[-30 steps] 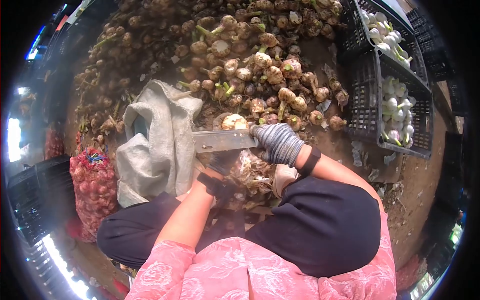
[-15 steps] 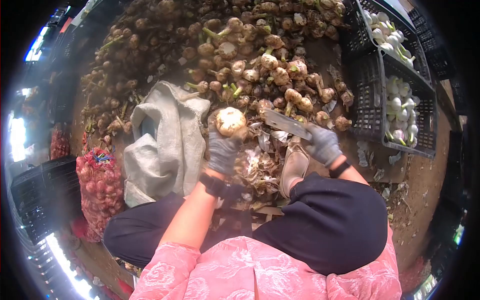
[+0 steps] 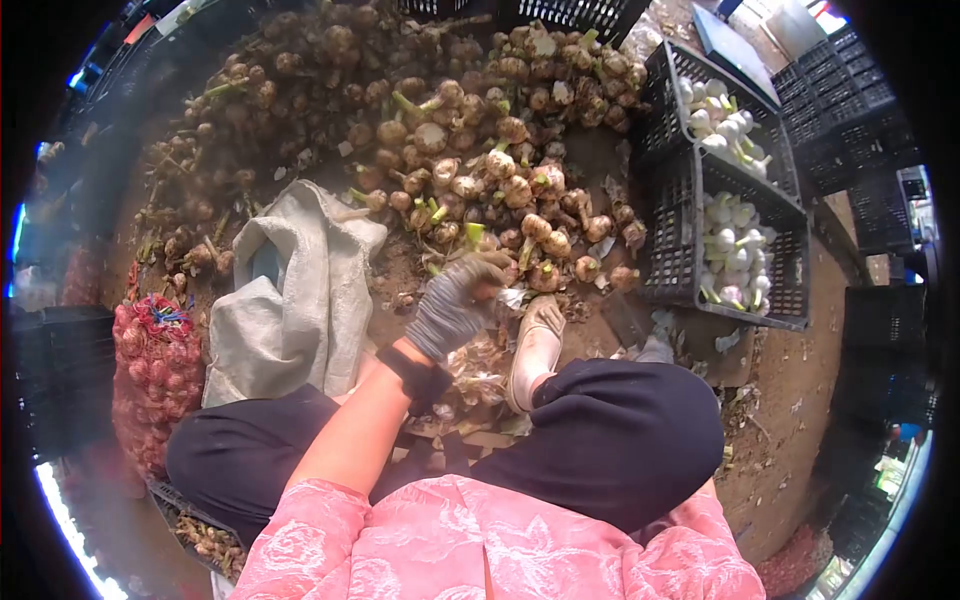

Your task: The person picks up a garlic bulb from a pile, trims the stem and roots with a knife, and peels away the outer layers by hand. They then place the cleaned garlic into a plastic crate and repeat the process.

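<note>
My left hand (image 3: 452, 303), in a grey glove with bare fingertips, is over the near edge of the garlic pile (image 3: 515, 190). Its fingers are curled; what they hold, if anything, is hidden. Just beyond them lies a bulb with a cut green stem (image 3: 475, 233). Low beside my right knee is my right hand (image 3: 655, 350), mostly hidden behind the leg and gloved too. It grips a knife, whose dark, blurred blade (image 3: 626, 318) points up and left. Dry peelings (image 3: 470, 375) lie on the ground below my left hand.
Black crates (image 3: 757, 318) of white, trimmed garlic stand at the right. To the left are a pale woven sack (image 3: 340, 300) and a red net bag (image 3: 155, 375) of bulbs. My shoe (image 3: 537, 350) rests in the middle, and more black crates (image 3: 840, 110) are stacked at far right.
The large trimmed bulb has gone from my left hand, which now reaches over the pile's edge with curled fingers. My right hand and the knife have dropped beside my knee. The view has shifted right.
</note>
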Available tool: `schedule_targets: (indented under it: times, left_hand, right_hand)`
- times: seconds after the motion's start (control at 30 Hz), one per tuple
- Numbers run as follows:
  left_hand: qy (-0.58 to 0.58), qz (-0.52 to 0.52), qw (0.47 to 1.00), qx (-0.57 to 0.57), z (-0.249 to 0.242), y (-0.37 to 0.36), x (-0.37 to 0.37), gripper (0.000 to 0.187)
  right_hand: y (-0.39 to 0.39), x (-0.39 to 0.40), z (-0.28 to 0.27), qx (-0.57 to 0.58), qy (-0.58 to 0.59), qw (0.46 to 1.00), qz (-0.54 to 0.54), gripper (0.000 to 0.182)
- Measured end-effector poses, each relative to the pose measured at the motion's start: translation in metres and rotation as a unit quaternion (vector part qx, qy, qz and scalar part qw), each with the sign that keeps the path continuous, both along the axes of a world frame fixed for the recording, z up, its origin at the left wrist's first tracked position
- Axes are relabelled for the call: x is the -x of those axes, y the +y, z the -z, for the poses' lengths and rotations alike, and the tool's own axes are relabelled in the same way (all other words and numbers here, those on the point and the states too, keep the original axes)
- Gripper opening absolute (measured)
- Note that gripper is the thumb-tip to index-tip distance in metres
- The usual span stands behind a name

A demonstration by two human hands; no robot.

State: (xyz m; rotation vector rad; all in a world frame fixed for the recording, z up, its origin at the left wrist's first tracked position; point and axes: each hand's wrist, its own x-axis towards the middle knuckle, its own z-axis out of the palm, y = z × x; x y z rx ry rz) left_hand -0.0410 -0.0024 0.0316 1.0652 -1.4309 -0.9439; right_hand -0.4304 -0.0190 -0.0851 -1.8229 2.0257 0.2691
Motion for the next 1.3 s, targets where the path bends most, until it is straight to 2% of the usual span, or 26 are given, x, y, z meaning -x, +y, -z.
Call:
schedule_targets:
  times: [0.07, 0.13, 0.17, 0.2, 0.23, 0.27, 0.3, 0.33, 0.4, 0.43, 0.47, 0.53, 0.57, 0.63, 0.67, 0.7, 0.77, 0.83, 0.97, 1.07, 1.13, 1.17, 1.2, 1.23, 1.27, 1.3]
  left_hand:
    - [-0.123, 0.025, 0.990, 0.069, -0.017, -0.005, -0.001, 0.022]
    - [-0.167, 0.038, 0.979, 0.112, -0.027, -0.005, 0.006, 0.019]
    - [-0.213, 0.029, 0.965, 0.151, -0.045, -0.004, 0.010, 0.017]
    - [-0.207, 0.029, 0.964, 0.162, -0.056, -0.002, 0.014, 0.017]
    - [-0.252, 0.036, 0.953, 0.165, -0.065, 0.000, 0.017, 0.015]
    - [-0.297, 0.041, 0.939, 0.167, -0.072, 0.001, 0.019, 0.014]
    - [-0.289, 0.042, 0.936, 0.197, -0.076, 0.001, 0.021, 0.022]
    - [-0.285, 0.037, 0.936, 0.206, -0.083, 0.001, 0.023, 0.022]
    - [-0.307, -0.001, 0.919, 0.246, -0.096, 0.005, 0.025, 0.019]
    - [-0.245, -0.012, 0.942, 0.228, -0.108, 0.009, 0.025, 0.018]
    - [-0.244, -0.020, 0.942, 0.232, -0.115, 0.012, 0.021, 0.018]
    - [-0.087, 0.051, 0.974, 0.201, -0.127, 0.013, 0.011, 0.018]
    - [-0.092, -0.008, 0.959, 0.266, -0.140, 0.014, 0.005, 0.019]
    - [0.186, 0.020, 0.970, 0.155, -0.142, 0.014, -0.003, 0.038]
    - [0.351, 0.002, 0.933, 0.085, -0.153, 0.023, -0.004, 0.049]
    - [0.467, 0.094, 0.879, 0.024, -0.148, 0.023, -0.008, 0.067]
    - [0.430, 0.087, 0.899, -0.002, -0.133, 0.019, -0.008, 0.069]
    - [0.394, 0.056, 0.917, -0.039, -0.126, 0.020, -0.008, 0.075]
    - [0.395, -0.049, 0.917, 0.003, -0.123, 0.018, -0.006, 0.076]
    - [0.187, -0.149, 0.965, 0.107, -0.118, 0.017, -0.008, 0.071]
    - [0.243, -0.135, 0.957, 0.080, -0.117, 0.015, -0.011, 0.070]
    - [0.458, -0.020, 0.887, 0.053, -0.125, 0.017, -0.015, 0.069]
    - [0.642, 0.097, 0.760, 0.023, -0.129, 0.018, -0.018, 0.069]
    - [0.644, 0.095, 0.759, 0.023, -0.124, 0.016, -0.019, 0.069]
    - [0.487, -0.016, 0.872, 0.036, -0.116, 0.014, -0.020, 0.069]
    - [0.306, -0.127, 0.943, 0.046, -0.110, 0.013, -0.022, 0.068]
  right_hand:
    - [-0.036, -0.010, -0.040, 0.029, -0.082, 0.996, -0.033, 0.041]
    - [-0.077, -0.059, -0.134, 0.022, -0.226, 0.969, -0.093, 0.041]
    - [-0.092, -0.072, -0.156, -0.010, -0.362, 0.929, -0.079, 0.038]
    - [-0.100, -0.101, -0.205, 0.037, -0.294, 0.918, -0.262, 0.034]
    - [-0.094, -0.140, -0.260, -0.108, -0.356, 0.921, -0.111, 0.033]
    - [-0.091, -0.162, -0.285, -0.096, -0.382, 0.901, -0.183, 0.033]
    - [-0.081, -0.186, -0.304, -0.120, -0.445, 0.870, -0.175, 0.035]
    - [-0.078, -0.202, -0.308, -0.077, -0.373, 0.900, -0.213, 0.035]
    - [-0.063, -0.229, -0.312, -0.042, -0.352, 0.908, -0.225, 0.036]
    - [-0.061, -0.232, -0.309, -0.040, -0.347, 0.908, -0.232, 0.036]
    - [-0.060, -0.235, -0.303, -0.036, -0.411, 0.887, -0.209, 0.033]
    - [-0.061, -0.238, -0.305, -0.030, -0.469, 0.861, -0.194, 0.030]
    - [-0.062, -0.236, -0.310, -0.028, -0.504, 0.842, -0.190, 0.027]
    - [-0.057, -0.231, -0.327, -0.061, -0.543, 0.826, -0.136, 0.018]
    - [-0.055, -0.233, -0.331, -0.059, -0.542, 0.827, -0.140, 0.018]
    - [-0.052, -0.235, -0.333, -0.064, -0.570, 0.807, -0.140, 0.018]
    - [-0.048, -0.243, -0.335, -0.083, -0.616, 0.766, -0.165, 0.020]
    - [-0.040, -0.258, -0.330, -0.073, -0.628, 0.763, -0.133, 0.022]
    - [-0.035, -0.279, -0.316, -0.051, -0.605, 0.790, -0.078, 0.030]
    - [-0.039, -0.290, -0.308, -0.054, -0.606, 0.787, -0.102, 0.030]
    - [-0.041, -0.295, -0.312, -0.071, -0.605, 0.783, -0.124, 0.026]
    - [-0.041, -0.298, -0.316, -0.072, -0.604, 0.784, -0.125, 0.026]
    - [-0.041, -0.301, -0.319, -0.085, -0.601, 0.785, -0.122, 0.025]
    - [-0.042, -0.304, -0.320, -0.098, -0.599, 0.786, -0.118, 0.023]
    - [-0.044, -0.306, -0.318, -0.101, -0.597, 0.787, -0.118, 0.023]
    - [-0.046, -0.307, -0.317, -0.111, -0.602, 0.781, -0.123, 0.023]
